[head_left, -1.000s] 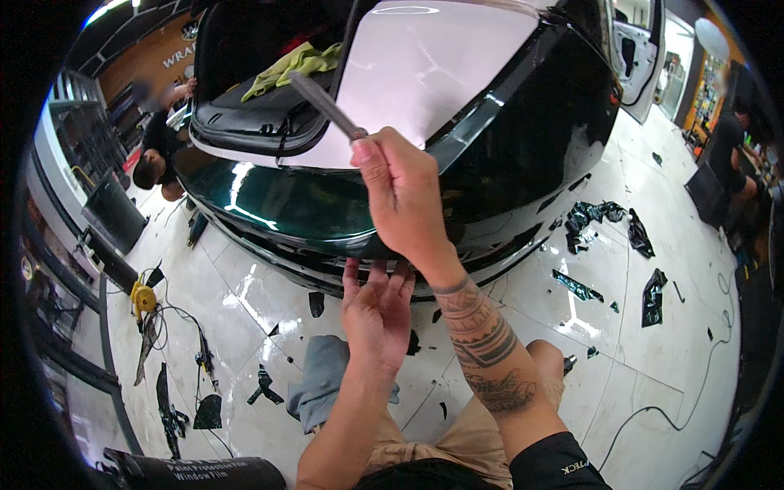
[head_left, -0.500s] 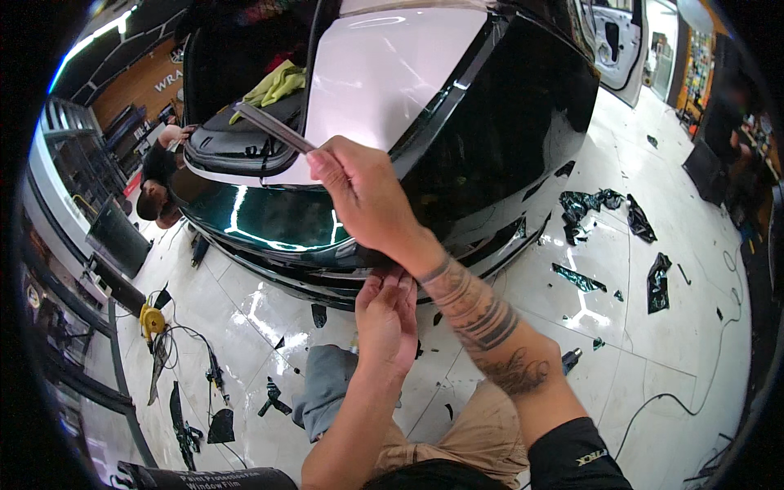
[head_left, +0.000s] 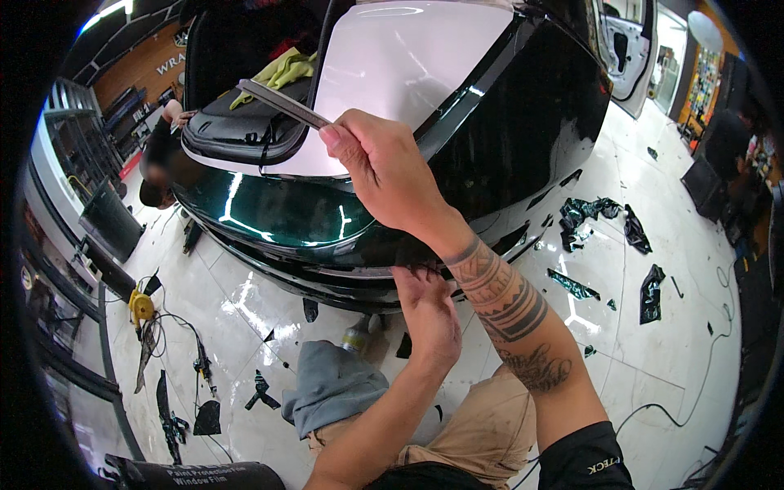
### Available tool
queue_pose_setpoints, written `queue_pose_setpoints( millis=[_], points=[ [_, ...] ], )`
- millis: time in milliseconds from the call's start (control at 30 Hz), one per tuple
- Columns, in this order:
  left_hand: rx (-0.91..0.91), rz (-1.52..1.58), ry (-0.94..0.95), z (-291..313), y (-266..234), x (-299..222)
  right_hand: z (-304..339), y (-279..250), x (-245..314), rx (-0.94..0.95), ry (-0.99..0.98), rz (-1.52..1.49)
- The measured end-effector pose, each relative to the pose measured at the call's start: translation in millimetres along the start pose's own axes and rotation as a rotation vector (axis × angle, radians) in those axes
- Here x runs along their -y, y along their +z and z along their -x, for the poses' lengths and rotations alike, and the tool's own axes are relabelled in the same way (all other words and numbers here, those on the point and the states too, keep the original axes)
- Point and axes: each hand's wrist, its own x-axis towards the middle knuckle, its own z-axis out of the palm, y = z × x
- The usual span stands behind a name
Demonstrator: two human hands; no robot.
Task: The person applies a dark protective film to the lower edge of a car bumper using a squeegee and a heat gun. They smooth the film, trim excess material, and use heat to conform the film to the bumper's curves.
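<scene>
My right hand [head_left: 392, 167] is closed round a slim grey metal tool [head_left: 282, 104], shaped like a snap-off knife, raised in front of the car's white panel [head_left: 408, 61]. Below it, my left hand [head_left: 430, 314] reaches up to the lower edge of the glossy dark green bumper [head_left: 282, 208]. Its fingers are bent together at the seam there; the fingertips are partly hidden, and what they pinch is too small to make out. My right forearm crosses in front of the bumper's corner.
Yellow-green cloth [head_left: 286, 69] lies in the open boot. Another person [head_left: 159, 159] crouches at the bumper's far left. Dark film scraps [head_left: 586, 216] litter the white tiled floor, with a yellow tool [head_left: 140, 306] and cables at left. A bottle [head_left: 357, 335] stands under the bumper.
My left hand has shifted right along the bumper's lower edge. My right hand, still holding the metal tool, has moved slightly right and up. The view has shifted a little.
</scene>
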Motion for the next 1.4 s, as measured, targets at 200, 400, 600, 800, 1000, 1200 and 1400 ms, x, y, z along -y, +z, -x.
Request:
queue_pose_setpoints(
  millis=[200, 400, 600, 800, 1000, 1200, 1400],
  points=[
    [0.069, 0.495, -0.416, -45.2, -40.3, 1.2, -6.2, 6.0, 10.4, 0.026, -0.007, 0.061],
    [0.124, 0.136, -0.314, -40.1, -34.9, 8.0, -8.2, 2.9, 7.5, 0.067, 0.018, 0.013],
    [0.007, 0.212, -0.193, -0.9, -2.7, -14.2, -20.4, -19.9, -3.7, 0.135, -0.16, 0.247],
    [-0.042, 0.471, -0.212, -11.8, -13.1, 6.2, -24.3, -22.3, 2.3, 0.081, -0.05, 0.202],
    [-0.047, 0.526, -0.232, -24.8, -16.8, 3.6, -23.0, -19.9, -1.0, 0.093, 0.002, 0.213],
    [-0.047, 0.275, -0.202, 2.2, -24.2, -36.4, -18.8, -20.9, -0.6, 0.076, 0.011, 0.311],
    [0.075, -0.384, -0.049, 3.8, -61.6, -112.6, -18.9, -15.9, 8.4, 0.106, 0.105, 0.24]
  ],
)
